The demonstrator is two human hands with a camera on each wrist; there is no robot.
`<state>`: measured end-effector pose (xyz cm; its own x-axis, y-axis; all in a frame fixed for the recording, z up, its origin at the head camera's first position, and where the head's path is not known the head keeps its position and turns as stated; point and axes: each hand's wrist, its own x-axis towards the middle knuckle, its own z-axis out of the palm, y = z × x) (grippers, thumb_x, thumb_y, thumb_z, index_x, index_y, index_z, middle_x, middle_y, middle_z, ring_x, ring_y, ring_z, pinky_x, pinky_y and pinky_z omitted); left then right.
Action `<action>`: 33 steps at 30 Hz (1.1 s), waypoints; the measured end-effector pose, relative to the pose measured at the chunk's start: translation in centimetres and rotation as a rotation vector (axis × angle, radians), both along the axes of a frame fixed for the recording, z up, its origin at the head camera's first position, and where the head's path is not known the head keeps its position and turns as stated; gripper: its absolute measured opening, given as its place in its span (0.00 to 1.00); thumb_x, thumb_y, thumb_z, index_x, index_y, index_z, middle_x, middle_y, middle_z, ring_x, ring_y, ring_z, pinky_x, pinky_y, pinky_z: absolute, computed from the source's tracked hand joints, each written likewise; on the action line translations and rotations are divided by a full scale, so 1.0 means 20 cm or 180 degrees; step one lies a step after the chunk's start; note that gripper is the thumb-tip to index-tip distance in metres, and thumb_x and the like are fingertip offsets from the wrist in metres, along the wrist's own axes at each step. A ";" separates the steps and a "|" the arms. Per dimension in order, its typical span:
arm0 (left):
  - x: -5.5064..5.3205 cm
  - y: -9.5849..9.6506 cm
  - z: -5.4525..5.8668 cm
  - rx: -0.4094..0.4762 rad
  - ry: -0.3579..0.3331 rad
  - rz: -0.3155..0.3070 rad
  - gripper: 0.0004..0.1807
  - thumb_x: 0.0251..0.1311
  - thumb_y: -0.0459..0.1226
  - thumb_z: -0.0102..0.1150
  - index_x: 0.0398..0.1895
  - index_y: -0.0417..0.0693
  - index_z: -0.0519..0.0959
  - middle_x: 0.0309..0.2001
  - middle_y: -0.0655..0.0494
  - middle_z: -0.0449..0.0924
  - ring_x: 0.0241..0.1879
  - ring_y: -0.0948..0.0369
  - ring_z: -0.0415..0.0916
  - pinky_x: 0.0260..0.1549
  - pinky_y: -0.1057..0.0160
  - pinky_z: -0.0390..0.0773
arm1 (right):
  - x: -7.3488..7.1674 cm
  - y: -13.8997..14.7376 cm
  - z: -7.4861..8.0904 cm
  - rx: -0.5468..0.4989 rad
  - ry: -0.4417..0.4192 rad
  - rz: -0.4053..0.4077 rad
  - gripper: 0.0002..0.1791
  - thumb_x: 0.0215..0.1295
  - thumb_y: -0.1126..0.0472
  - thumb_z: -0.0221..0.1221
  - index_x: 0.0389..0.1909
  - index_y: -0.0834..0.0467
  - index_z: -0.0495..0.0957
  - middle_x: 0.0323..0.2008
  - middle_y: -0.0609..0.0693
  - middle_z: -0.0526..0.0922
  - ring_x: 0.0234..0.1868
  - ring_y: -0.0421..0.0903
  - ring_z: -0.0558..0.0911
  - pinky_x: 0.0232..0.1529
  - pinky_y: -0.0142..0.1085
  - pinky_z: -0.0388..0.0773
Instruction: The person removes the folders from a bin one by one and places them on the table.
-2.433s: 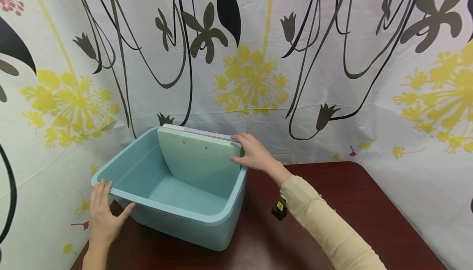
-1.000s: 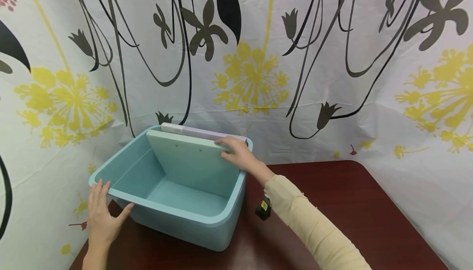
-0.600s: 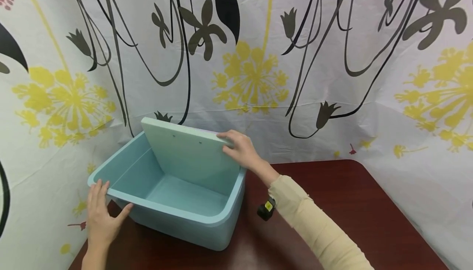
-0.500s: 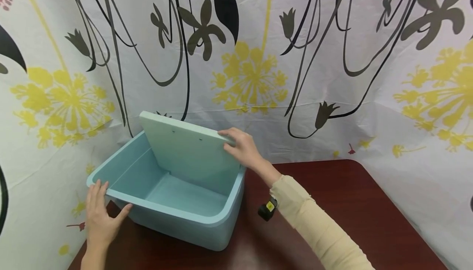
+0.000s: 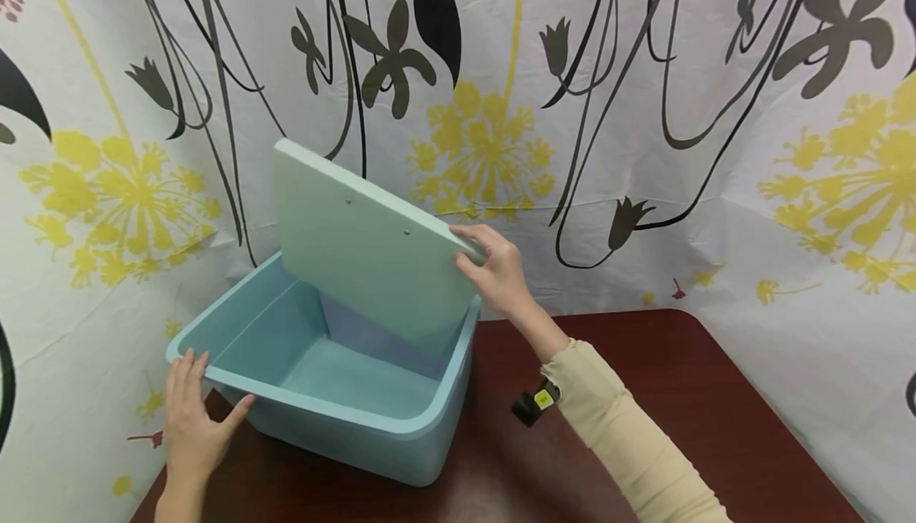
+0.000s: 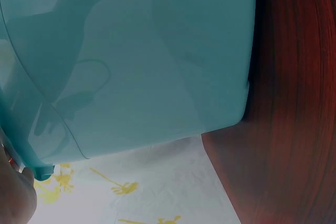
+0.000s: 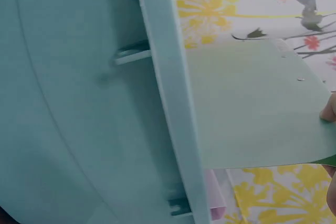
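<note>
My right hand (image 5: 494, 269) pinches the top edge of a pale green binder (image 5: 372, 245) near its right end, thumb on the near face and fingers behind. The binder, with two small rivets, tilts with its left end high; its lower part is still inside the light blue plastic bin (image 5: 343, 412). Behind it, against the bin's far wall, stands a lilac binder (image 5: 358, 328), mostly hidden. My left hand (image 5: 196, 420) rests on the bin's near left rim, fingers over the rim and thumb against the outside. The right wrist view shows the green binder (image 7: 252, 103) rising above the rim.
The bin stands on a dark red-brown wooden table (image 5: 608, 396). A white cloth (image 5: 644, 149) with flower prints hangs close behind and to the left. A small black device (image 5: 533, 405) is strapped to my right wrist.
My right hand separates the green binder from the lilac one, then lifts it up and slightly right, its left end rising most. The lilac binder stays in the bin; my left hand keeps its place.
</note>
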<state>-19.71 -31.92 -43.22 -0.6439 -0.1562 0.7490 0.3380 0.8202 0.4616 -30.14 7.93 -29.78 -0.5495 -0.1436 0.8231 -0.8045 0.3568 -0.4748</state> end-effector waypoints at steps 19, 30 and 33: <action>0.01 0.00 0.00 0.0040 -0.0070 -0.0021 0.50 0.44 0.59 0.62 0.64 0.36 0.60 0.66 0.34 0.53 0.69 0.42 0.41 0.63 0.38 0.41 | 0.22 0.15 0.22 -0.0760 0.0251 -0.0257 0.17 0.49 0.81 0.56 0.44 0.75 0.76 0.40 0.70 0.78 0.35 0.38 0.74 0.34 0.22 0.68; 0.00 0.00 0.00 0.0023 -0.0050 -0.0002 0.50 0.44 0.61 0.61 0.64 0.36 0.60 0.66 0.34 0.53 0.69 0.42 0.41 0.63 0.38 0.41 | 0.12 0.30 0.15 -0.1051 0.0464 -0.0334 0.18 0.51 0.77 0.58 0.46 0.70 0.77 0.40 0.65 0.79 0.37 0.33 0.76 0.35 0.23 0.72; 0.00 0.00 0.00 0.0023 -0.0057 0.0007 0.50 0.44 0.61 0.61 0.64 0.36 0.60 0.66 0.34 0.53 0.69 0.43 0.42 0.63 0.39 0.41 | 0.12 0.34 0.14 -0.1100 0.0562 -0.0372 0.18 0.52 0.76 0.58 0.46 0.69 0.77 0.40 0.64 0.79 0.37 0.34 0.77 0.35 0.23 0.74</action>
